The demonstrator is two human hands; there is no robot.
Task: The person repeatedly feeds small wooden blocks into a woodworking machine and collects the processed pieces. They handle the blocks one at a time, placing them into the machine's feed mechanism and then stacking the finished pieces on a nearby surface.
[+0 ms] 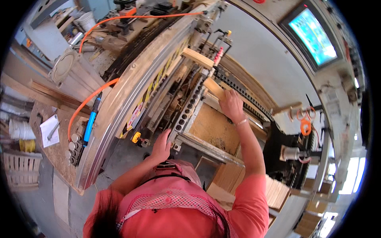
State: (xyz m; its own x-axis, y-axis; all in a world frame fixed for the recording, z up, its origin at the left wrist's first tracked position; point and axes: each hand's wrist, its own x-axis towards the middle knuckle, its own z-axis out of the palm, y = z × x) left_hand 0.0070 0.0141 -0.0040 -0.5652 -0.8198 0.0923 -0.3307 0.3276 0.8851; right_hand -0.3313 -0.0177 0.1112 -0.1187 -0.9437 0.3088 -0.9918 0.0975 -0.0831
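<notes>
Timber strip (pixel 212 87), pale and short, lies at one o'clock from the middle of the view, slanting over the machine bed, its far end pointing toward eleven. Of the two hands, the right hand (pixel 232 105) is clenched on the strip's near end, fingers curled over the wood. The left hand (pixel 160 149), at seven o'clock, has its fingers stretched along the near end of a pale rail (pixel 175 137); whether it grips there I cannot tell. Round black pieces (pixel 187 111) run in a row along that rail.

Just beside the right hand, toward six o'clock from it, is a shallow frame with a brown dusty panel (pixel 212 127). A second timber piece (pixel 198 58) lies across the machine at twelve o'clock, apart from the first. At eight o'clock, near the left hand, is a yellow knob (pixel 136 137).

Farther out, stacked boards (pixel 229 178) sit at five o'clock, and orange rings (pixel 305 126) hang at three. A lit screen (pixel 312 36) stands at two. At nine o'clock, a wooden tabletop (pixel 55 156) carries a blue cylinder (pixel 90 123) and a white paper (pixel 49 127) with a metal bolt on it. Orange hose (pixel 135 16) stretches across eleven.
</notes>
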